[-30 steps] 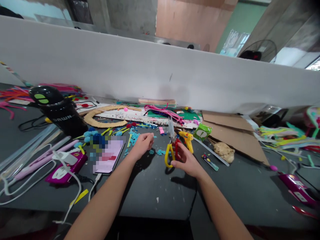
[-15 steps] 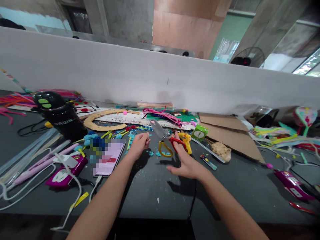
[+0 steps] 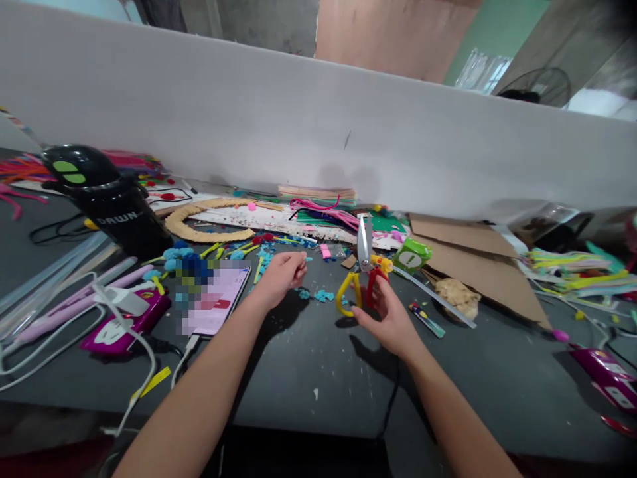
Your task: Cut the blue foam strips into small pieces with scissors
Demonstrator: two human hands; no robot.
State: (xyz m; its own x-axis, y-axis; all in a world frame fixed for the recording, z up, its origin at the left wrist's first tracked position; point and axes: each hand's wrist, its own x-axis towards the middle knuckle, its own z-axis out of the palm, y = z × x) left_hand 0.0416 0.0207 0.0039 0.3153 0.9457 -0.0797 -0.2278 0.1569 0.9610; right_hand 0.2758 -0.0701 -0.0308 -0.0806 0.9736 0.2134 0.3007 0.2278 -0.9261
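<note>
My left hand (image 3: pixel 282 280) is closed in a pinch above the middle of the table, with a small blue piece (image 3: pixel 309 259) just showing at the fingertips. To its right, my right hand (image 3: pixel 391 317) grips a pair of scissors (image 3: pixel 365 247) by the handles, one loop yellow and the other red. The blades point up and away from me, slightly parted. Small blue clippings (image 3: pixel 323 295) lie on the table between the two hands. Behind the scissors, a yellow glue gun (image 3: pixel 382 263) is partly hidden.
A black bottle (image 3: pixel 117 212), a phone (image 3: pixel 221 302) and a magenta power strip (image 3: pixel 127 325) with white cables occupy the left. At right are a green packet (image 3: pixel 413 255), cardboard (image 3: pixel 482 272) and a tan lump (image 3: pixel 456 297). A cardboard ring (image 3: pixel 209 236) lies farther back.
My right hand has turned the scissors from pointing left to pointing upright, its fingers now closing round the red handle. The left hand stays pinched. The view has tipped downward.
</note>
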